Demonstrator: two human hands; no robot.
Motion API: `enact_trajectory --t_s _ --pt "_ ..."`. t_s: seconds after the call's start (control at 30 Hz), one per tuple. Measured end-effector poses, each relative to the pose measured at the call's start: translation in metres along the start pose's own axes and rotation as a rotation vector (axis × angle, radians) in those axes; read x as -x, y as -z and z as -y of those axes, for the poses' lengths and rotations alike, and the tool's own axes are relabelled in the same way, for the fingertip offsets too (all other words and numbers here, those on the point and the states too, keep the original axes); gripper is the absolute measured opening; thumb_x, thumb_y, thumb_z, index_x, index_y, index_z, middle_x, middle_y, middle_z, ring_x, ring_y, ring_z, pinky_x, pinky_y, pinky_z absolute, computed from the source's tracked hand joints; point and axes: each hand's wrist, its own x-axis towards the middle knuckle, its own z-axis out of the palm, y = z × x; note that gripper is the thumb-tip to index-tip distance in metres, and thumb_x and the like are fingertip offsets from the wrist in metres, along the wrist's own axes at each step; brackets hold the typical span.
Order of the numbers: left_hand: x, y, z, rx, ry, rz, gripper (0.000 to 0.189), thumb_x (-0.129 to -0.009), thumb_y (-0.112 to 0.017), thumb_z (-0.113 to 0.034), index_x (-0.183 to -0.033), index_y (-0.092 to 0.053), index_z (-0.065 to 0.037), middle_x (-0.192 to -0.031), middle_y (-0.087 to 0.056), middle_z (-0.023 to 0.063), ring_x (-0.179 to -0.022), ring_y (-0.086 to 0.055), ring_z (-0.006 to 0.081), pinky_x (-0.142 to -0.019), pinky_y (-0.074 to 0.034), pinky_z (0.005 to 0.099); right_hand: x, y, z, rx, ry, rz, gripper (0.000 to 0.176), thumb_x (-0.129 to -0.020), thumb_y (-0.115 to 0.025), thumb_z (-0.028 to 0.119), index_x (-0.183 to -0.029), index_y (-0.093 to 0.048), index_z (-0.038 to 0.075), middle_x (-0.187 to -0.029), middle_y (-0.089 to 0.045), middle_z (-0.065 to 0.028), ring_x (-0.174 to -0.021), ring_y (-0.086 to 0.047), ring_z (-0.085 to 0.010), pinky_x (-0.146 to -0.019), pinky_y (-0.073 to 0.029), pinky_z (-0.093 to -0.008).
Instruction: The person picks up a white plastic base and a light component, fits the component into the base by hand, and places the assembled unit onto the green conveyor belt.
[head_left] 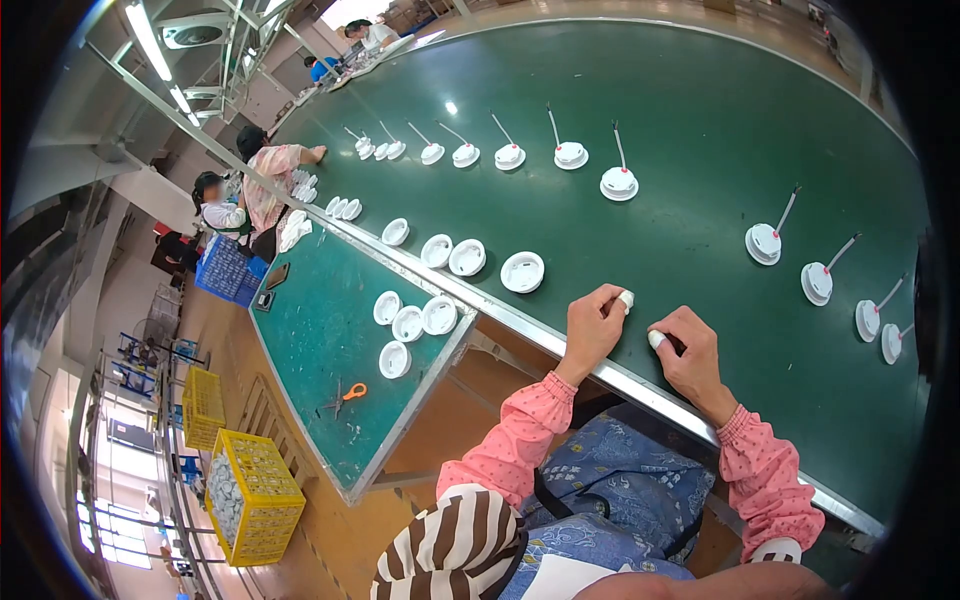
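My left hand (pixel 594 326) rests curled on the near edge of a wide green conveyor belt (pixel 700 120), with a white cot on one fingertip. My right hand (pixel 690 355) lies close beside it on the belt, fingers folded and a white cot on the thumb. Neither hand holds anything. The nearest part is a white round cover (pixel 522 272), left of my left hand. Round white units with thin wires, such as one (pixel 764 243) beyond my right hand, sit spaced along the belt. I wear pink sleeves and a blue patterned apron.
More white covers (pixel 466 257) line the belt's metal rail. A green side table (pixel 320 340) holds several covers (pixel 408 323) and orange-handled scissors (pixel 345 395). Yellow crates (pixel 250 495) and a blue crate (pixel 228 268) stand on the floor. Other people (pixel 268 180) work further along.
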Motion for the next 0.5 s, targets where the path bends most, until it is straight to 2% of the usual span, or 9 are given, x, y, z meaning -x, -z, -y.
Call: enact_trajectory --t_s 0.5 --pt "0.0005 0.0004 -0.0002 0.009 0.017 0.014 0.016 -0.094 -0.069 -0.012 -0.096 -0.073 0.003 -0.063 -0.054 -0.0016 -0.06 -0.043 0.0052 -0.053 -0.037 0.0265 -0.0003 -0.0005 0.0013 -0.008 -0.007 -0.005 0.009 -0.08 -0.069 -0.003 -0.088 -0.071 0.001 -0.081 -0.059 -0.0081 -0.062 -0.057 -0.0195 -0.056 -0.045 -0.033"
